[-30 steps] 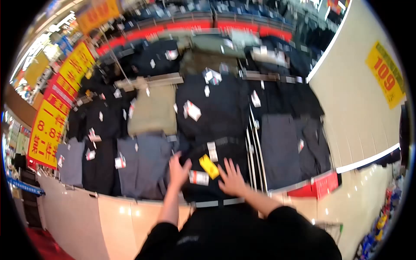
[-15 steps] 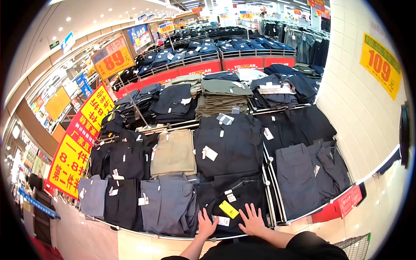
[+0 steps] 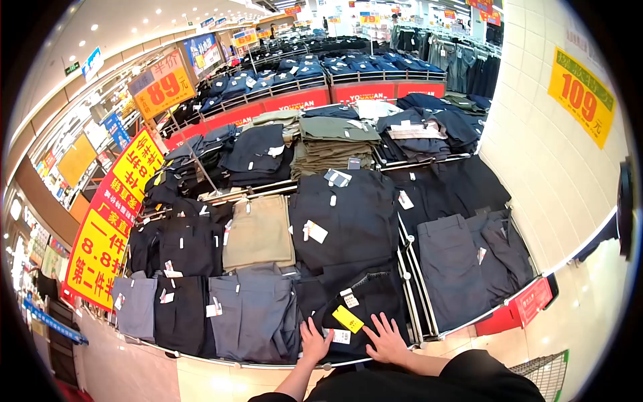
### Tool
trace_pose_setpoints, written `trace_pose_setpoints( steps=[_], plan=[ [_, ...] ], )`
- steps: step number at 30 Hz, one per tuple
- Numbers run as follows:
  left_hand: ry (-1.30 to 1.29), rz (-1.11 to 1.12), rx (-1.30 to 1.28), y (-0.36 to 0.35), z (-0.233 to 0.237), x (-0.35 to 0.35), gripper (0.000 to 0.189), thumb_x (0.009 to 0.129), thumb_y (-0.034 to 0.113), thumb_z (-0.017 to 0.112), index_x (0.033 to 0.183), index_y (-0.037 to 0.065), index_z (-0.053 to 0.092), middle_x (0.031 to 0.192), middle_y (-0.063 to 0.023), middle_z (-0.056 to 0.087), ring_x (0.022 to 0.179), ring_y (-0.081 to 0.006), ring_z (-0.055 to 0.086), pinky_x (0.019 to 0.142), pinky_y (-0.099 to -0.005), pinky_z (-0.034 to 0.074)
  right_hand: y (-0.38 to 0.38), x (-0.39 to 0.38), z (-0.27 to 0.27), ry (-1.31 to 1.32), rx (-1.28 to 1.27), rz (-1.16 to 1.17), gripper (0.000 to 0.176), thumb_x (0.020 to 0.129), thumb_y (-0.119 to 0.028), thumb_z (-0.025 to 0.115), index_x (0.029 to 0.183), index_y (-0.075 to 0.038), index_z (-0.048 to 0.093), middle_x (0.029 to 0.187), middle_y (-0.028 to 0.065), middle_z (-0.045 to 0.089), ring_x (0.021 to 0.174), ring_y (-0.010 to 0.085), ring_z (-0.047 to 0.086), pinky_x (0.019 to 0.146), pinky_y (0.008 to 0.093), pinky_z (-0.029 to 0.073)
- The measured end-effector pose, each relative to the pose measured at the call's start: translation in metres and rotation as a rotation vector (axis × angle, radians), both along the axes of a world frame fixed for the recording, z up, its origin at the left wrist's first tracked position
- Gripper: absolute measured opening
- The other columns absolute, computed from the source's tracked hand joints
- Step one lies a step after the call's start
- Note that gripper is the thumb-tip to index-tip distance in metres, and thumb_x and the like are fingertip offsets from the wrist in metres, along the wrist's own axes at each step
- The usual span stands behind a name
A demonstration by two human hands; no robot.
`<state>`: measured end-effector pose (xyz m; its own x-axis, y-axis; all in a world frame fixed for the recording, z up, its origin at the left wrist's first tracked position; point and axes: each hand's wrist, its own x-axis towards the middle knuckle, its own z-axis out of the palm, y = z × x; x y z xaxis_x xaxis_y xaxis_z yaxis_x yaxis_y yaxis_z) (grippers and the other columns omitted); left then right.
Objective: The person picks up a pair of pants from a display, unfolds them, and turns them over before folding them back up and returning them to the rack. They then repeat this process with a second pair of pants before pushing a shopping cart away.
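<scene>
Folded black trousers (image 3: 372, 305) lie at the front edge of the display, with a yellow tag (image 3: 347, 319) and a white label (image 3: 341, 336) on them. My left hand (image 3: 314, 341) rests flat on their left side, fingers spread. On the right side lies my right hand (image 3: 386, 340), palm down with its fingers apart. Neither hand grips anything; the yellow tag shows between them. Just left of my left hand are folded grey trousers (image 3: 251, 315). Behind the black pair sits a large dark navy folded pair (image 3: 345, 221) with white tags.
Beige trousers (image 3: 258, 233) and olive stacks (image 3: 335, 144) lie farther back. A metal rail (image 3: 410, 281) divides off grey trousers (image 3: 452, 268) at right. A white wall (image 3: 536, 167) bounds the right side, a red-yellow sign (image 3: 110, 221) the left. A shopping cart (image 3: 546, 375) stands at lower right.
The view has shifted slightly, so the display sits a little farther left in the picture. Both hands stay flat on the black trousers, with hardly any movement.
</scene>
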<state>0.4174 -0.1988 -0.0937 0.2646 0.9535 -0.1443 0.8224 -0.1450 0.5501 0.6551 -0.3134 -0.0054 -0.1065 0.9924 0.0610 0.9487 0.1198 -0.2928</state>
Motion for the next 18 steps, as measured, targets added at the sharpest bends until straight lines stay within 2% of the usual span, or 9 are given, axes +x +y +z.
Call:
trace_pose_setpoints(
  steps=[6, 11, 13, 16, 18],
  plan=[
    [-0.032, 0.012, -0.006, 0.001, 0.01, 0.001, 0.095, 0.087, 0.05, 0.065, 0.15, 0.001, 0.013, 0.15, -0.0343, 0.019, 0.141, -0.0473, 0.018, 0.112, -0.0508, 0.028, -0.002, -0.001, -0.001, 0.022, 0.038, -0.023, 0.057, 0.083, -0.038, 0.059, 0.135, -0.015, 0.052, 0.152, 0.0201, 0.029, 0.142, 0.0422, 0.024, 0.107, 0.0633, 0.028],
    [-0.054, 0.018, -0.027, 0.003, 0.026, 0.003, 0.091, 0.088, 0.049, 0.063, 0.15, 0.002, 0.015, 0.15, -0.0334, 0.019, 0.14, -0.0466, 0.02, 0.112, -0.0505, 0.027, -0.002, -0.002, 0.0, 0.043, 0.07, -0.031, 0.055, 0.083, -0.036, 0.059, 0.134, -0.015, 0.054, 0.151, 0.0196, 0.032, 0.141, 0.0412, 0.026, 0.107, 0.0625, 0.03],
    [-0.162, 0.106, 0.012, 0.004, 0.025, 0.004, 0.077, 0.091, 0.045, 0.06, 0.146, 0.001, 0.029, 0.143, -0.033, 0.031, 0.133, -0.0464, 0.03, 0.11, -0.0492, 0.03, -0.003, -0.002, 0.0, 0.048, 0.079, -0.037, 0.055, 0.083, -0.036, 0.059, 0.134, -0.015, 0.054, 0.151, 0.0194, 0.033, 0.141, 0.0409, 0.026, 0.107, 0.0622, 0.03],
    [-0.247, 0.183, 0.221, 0.009, 0.029, -0.002, 0.05, 0.094, 0.036, 0.056, 0.13, 0.001, 0.052, 0.119, -0.0259, 0.052, 0.114, -0.042, 0.047, 0.1, -0.0464, 0.037, -0.004, -0.003, -0.001, 0.057, 0.082, -0.047, 0.054, 0.084, -0.035, 0.059, 0.133, -0.016, 0.055, 0.151, 0.0188, 0.033, 0.141, 0.04, 0.028, 0.108, 0.0613, 0.03],
    [-0.273, 0.247, 0.218, 0.01, 0.037, -0.004, 0.045, 0.094, 0.035, 0.057, 0.123, 0.001, 0.054, 0.116, -0.0234, 0.056, 0.111, -0.04, 0.051, 0.097, -0.0437, 0.04, -0.005, -0.002, -0.001, 0.06, 0.079, -0.052, 0.053, 0.084, -0.035, 0.058, 0.133, -0.016, 0.055, 0.151, 0.0184, 0.034, 0.141, 0.0394, 0.028, 0.108, 0.0608, 0.03]
  ],
)
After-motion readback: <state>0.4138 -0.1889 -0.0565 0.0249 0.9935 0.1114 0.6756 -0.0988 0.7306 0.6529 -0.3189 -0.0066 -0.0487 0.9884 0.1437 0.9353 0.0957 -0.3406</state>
